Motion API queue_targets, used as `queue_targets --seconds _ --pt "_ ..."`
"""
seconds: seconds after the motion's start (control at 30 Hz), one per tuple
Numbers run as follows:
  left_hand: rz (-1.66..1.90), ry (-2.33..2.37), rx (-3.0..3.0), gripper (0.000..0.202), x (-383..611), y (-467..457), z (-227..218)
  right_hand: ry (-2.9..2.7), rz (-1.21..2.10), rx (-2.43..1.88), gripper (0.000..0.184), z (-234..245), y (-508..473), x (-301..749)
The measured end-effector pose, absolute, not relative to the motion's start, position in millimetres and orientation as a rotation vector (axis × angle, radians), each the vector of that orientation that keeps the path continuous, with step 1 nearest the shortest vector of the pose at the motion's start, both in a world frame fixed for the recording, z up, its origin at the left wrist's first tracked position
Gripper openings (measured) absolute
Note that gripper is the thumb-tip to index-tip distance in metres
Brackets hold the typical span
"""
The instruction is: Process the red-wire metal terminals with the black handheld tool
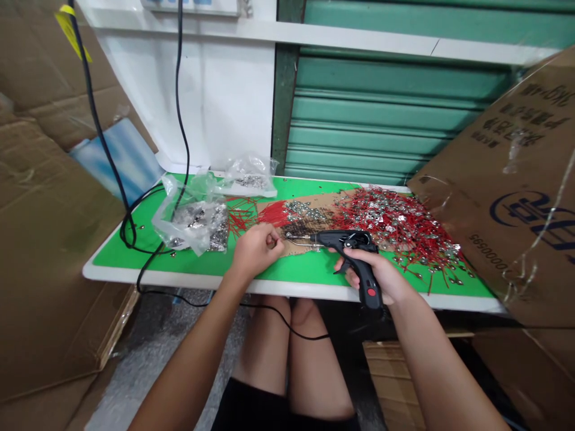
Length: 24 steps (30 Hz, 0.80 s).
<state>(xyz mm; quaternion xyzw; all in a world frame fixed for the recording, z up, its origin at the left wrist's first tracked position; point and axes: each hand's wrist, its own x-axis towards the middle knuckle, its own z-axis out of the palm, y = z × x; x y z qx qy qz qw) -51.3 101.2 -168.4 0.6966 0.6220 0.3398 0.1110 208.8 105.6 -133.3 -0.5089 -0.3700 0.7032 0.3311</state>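
1. Right hand (386,275): clamped round the handle of a black soldering gun (367,278), over the surface (296,272), tip pointing left.
2. Left hand (255,248): fingertips together, near that tip; contents indistinguishable.
3. Cardboard sheet (330,199): beneath wires.
4. Red wires with metal tabs (395,221): heaped, right.
5. Plastic bag (167,206), metal pieces (218,230): left.

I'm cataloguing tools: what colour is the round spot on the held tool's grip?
The round spot is red, shown in the head view.
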Motion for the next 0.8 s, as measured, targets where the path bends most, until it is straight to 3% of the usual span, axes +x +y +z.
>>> queue_targets --seconds 0.8 --pt "0.97 1.845 2.027 0.005 -51.0 102.6 -168.4 -0.882 1.883 -1.396 0.019 -125.5 106.1 206.8"
